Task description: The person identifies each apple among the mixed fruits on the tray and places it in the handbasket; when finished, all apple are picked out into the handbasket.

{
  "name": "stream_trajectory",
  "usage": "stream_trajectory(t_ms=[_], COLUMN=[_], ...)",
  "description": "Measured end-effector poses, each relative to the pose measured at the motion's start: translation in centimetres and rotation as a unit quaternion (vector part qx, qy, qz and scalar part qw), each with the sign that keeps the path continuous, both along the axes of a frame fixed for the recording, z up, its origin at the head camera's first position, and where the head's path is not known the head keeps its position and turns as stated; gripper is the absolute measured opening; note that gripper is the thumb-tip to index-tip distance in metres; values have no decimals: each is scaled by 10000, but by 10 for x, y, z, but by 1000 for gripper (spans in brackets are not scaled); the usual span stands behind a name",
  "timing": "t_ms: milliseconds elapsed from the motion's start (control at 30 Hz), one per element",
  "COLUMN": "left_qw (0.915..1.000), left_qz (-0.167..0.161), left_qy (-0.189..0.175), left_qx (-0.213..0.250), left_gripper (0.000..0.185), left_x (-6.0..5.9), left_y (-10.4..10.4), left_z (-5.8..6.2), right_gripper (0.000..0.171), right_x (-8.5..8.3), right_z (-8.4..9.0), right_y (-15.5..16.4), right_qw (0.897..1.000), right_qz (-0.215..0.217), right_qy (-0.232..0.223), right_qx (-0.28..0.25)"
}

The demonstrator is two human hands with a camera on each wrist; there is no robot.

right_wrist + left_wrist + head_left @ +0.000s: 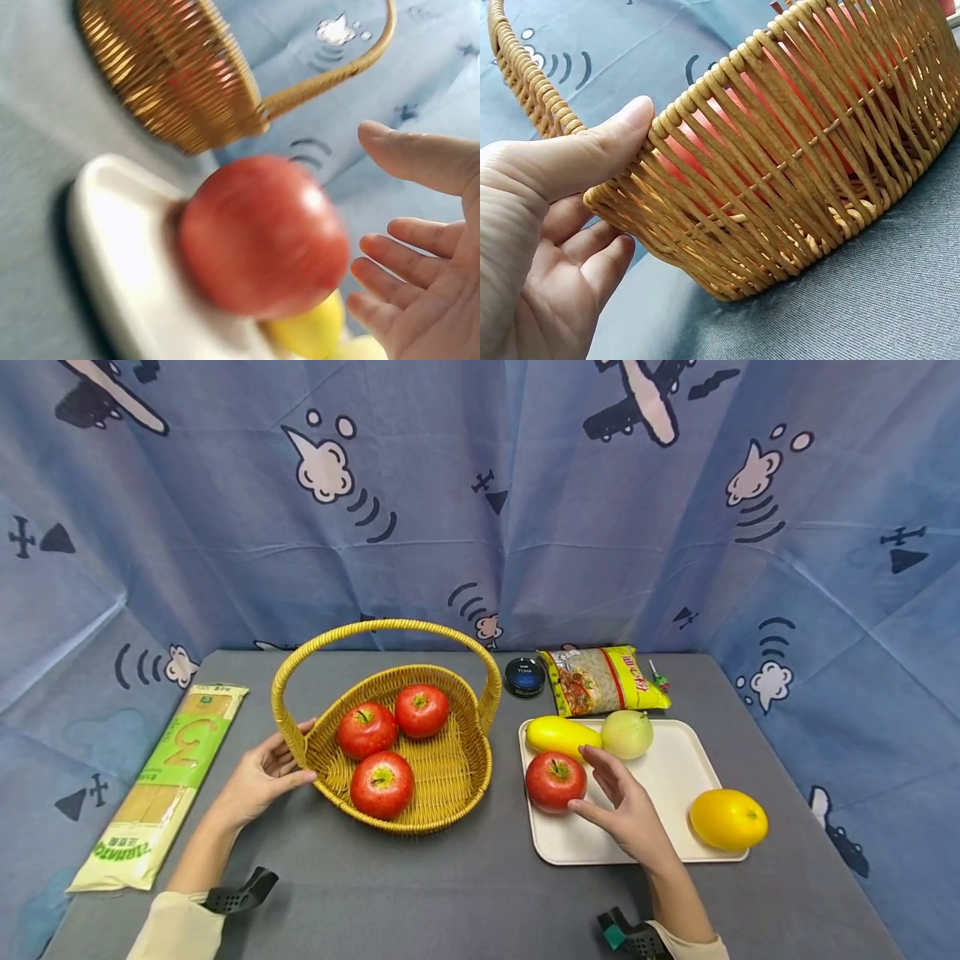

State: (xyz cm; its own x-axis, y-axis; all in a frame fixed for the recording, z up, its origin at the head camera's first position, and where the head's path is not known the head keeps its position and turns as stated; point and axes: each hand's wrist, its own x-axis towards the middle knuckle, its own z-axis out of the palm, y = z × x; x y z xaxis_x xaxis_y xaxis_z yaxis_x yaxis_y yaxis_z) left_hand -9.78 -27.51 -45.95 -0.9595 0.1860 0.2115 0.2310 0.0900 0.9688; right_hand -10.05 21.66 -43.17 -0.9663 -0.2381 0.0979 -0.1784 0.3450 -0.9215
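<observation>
A wicker basket (480, 772) with a hoop handle (386, 627) stands on the grey table and holds three red apples (382, 784). My left hand (300, 752) rests at its left rim. In the left wrist view the thumb (592, 150) lies along the rim of the basket (795, 150), with the fingers loose beneath it. A fourth red apple (553, 781) sits on the white tray (675, 760). My right hand (588, 781) hovers beside it with fingers spread. The right wrist view shows a gap between that hand (375, 187) and the apple (262, 232).
On the tray also lie a long yellow fruit (561, 735), a pale green fruit (626, 734) and a round yellow fruit (728, 819). Behind it are a tuna can (524, 677) and a food bag (603, 679). A spaghetti pack (161, 785) lies far left. Blue cloth walls surround the table.
</observation>
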Motion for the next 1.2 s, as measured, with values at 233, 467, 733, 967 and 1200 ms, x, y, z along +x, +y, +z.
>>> stream_trajectory(t_ms=[233,467,733,967,1200], left_qw=[10000,9999,9998,9996,9990], left_qz=[35,-91,-110,-113,-165], left_qy=[-43,91,40,60,104], left_qx=[2,95,162,269,406], left_gripper=[68,66,67,66,65], left_x=[0,-1,-1,-1,0], left_y=[0,0,-1,0,0], left_z=[0,-1,-1,-2,-2], right_gripper=[74,76,79,87,88], right_x=[-4,-6,-5,-4,-3], right_z=[-22,-30,-33,-33,-35], right_y=[3,0,-7,-11,-14], right_qw=[9994,9993,9984,9977,9972], right_qz=[-253,-266,-346,-407,-547], right_qy=[-238,-256,-434,-458,-294], right_qx=[83,-64,137,273,426])
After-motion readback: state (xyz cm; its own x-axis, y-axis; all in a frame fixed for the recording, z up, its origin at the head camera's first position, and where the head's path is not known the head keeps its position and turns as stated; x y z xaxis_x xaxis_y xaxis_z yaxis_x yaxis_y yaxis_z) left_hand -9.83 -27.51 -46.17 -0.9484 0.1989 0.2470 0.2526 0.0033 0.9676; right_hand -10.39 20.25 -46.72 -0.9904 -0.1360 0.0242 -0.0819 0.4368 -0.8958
